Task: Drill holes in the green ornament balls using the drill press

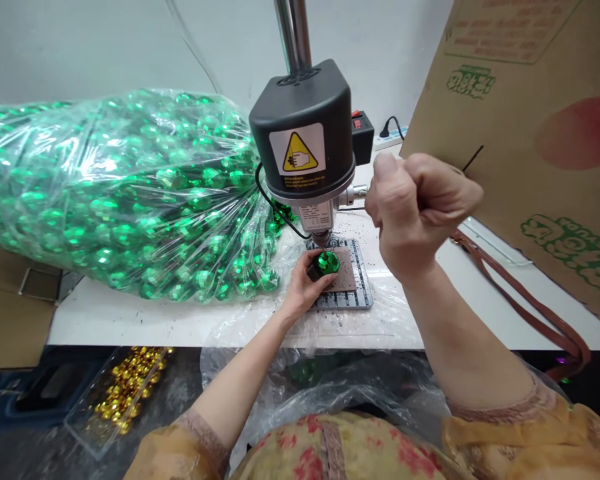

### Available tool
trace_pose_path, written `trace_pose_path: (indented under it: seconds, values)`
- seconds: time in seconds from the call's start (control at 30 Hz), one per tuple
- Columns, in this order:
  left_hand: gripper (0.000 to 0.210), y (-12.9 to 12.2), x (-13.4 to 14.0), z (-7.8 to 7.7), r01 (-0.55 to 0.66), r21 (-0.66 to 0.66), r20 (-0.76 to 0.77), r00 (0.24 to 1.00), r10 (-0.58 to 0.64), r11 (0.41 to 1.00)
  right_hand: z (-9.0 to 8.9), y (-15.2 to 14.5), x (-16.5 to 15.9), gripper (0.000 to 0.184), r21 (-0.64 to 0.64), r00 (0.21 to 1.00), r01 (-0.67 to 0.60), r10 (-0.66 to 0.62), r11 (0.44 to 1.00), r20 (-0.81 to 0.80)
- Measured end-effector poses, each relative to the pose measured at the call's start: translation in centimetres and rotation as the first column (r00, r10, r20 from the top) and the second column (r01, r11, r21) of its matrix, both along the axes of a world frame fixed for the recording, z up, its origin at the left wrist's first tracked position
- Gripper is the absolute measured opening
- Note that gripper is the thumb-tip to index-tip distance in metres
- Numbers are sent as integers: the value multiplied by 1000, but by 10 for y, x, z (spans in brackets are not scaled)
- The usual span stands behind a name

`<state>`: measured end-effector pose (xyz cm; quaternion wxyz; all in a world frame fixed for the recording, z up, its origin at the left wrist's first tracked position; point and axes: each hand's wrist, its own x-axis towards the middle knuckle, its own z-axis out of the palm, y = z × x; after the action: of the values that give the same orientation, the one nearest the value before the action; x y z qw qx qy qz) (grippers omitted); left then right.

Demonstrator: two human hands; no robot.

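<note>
A small bench drill press (303, 133) with a black motor cover and a yellow warning label stands in front of me. Under its chuck (321, 237) sits a shiny green faceted ball (329, 263), apparently in a dark holder. My left hand (303, 283) grips the ball and holder between thumb and fingers, on a brownish pad (347, 270) over the slotted metal base plate (364, 293). To the right of the drill, my right hand (413, 207) is closed in a fist around the feed lever; its hub (356, 192) shows, while the grip is hidden inside my fingers.
A big clear bag of green balls (130, 193) fills the table's left side. Cardboard boxes stand at right (530, 133) and left (10, 307). A brown strap (520, 287) hangs over the front edge. Below lies a clear bin of gold balls (130, 383). Dark shavings litter the white tabletop (110, 320).
</note>
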<state>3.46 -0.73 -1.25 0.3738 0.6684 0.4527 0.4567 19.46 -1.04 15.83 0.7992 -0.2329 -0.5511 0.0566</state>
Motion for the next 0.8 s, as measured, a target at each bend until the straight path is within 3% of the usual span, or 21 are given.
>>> trace_pose_path:
  seconds: [0.17, 0.8]
  values:
    - [55, 1, 0, -2, 14, 24, 9, 1000, -14, 1000, -12, 2, -3, 53, 102, 999, -34, 36, 994, -12]
    - [55, -1, 1, -4, 12, 46, 34, 999, -13, 999, -36, 2, 3, 46, 209, 996, 18, -36, 978, 83]
